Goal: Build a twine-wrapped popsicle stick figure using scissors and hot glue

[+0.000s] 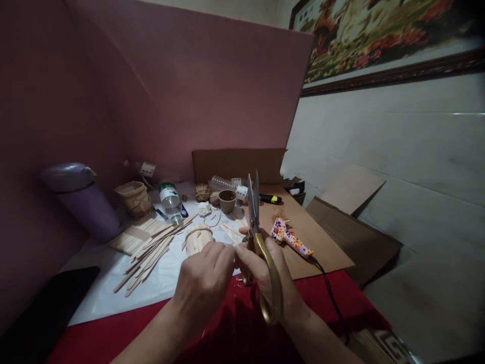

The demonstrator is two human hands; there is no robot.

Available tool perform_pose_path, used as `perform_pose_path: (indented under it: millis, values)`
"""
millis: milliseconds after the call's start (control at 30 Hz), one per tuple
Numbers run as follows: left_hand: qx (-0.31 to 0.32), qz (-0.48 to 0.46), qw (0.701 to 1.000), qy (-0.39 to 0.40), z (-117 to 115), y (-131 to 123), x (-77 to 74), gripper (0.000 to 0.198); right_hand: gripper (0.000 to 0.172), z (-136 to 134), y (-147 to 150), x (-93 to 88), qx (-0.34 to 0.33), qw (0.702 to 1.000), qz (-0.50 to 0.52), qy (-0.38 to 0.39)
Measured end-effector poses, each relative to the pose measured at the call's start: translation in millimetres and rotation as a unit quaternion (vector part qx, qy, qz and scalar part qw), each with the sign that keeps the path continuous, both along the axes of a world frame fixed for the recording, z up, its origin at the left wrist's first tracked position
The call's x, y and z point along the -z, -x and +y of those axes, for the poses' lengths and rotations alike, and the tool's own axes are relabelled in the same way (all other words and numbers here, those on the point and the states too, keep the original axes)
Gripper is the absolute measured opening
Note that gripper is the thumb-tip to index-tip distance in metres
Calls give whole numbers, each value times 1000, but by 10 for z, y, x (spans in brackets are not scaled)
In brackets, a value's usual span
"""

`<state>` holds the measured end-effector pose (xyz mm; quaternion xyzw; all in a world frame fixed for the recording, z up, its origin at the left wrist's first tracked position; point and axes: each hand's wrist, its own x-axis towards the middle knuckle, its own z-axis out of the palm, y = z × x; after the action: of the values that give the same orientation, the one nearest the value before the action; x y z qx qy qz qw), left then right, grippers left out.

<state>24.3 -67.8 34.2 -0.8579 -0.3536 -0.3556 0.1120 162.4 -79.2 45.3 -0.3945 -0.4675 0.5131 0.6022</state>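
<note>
My right hand is closed around scissors with gold-coloured handles, their narrow blades pointing up and slightly parted. Close beside it, my left hand is closed, its thumb and fingers pinched together near my right fingertips. Whatever the left fingers pinch is hidden or too small to make out. Just beyond the left hand stands a small cup covered in wooden sticks, with a cord band near its top. Flat wooden craft sticks lie fanned out to its left.
A flower-patterned glue gun rests on the cardboard sheet, its black cord trailing frontward. Behind are a brown cup, twine, a plastic bottle, a yellow-black knife handle and a small basket. A purple container leans left.
</note>
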Motion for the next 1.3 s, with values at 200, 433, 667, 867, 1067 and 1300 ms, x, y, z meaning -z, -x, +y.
perform_pose_path:
  millis: [200, 433, 667, 867, 1067, 1300]
  values:
    - [35, 8, 999, 7, 100, 34, -111, 23, 29, 175, 15, -101, 10, 1000, -22, -15]
    - [33, -189, 970, 149, 327, 38, -243, 18, 30, 429, 21, -186, -2, 990, -108, -89]
    - [21, -298, 895, 330, 352, 242, -90, 15, 21, 421, 71, -91, -31, 979, -161, -120]
    - [73, -261, 917, 293, 271, 337, -30, 11, 22, 402, 112, 120, -44, 973, -172, -147]
    - [69, -339, 814, 466, 233, 314, -35, 24, 26, 391, 66, 150, -45, 976, -142, -162]
    - [95, -466, 608, 636, 250, 243, -93, 28, 31, 378, 67, 104, -91, 992, -40, -81]
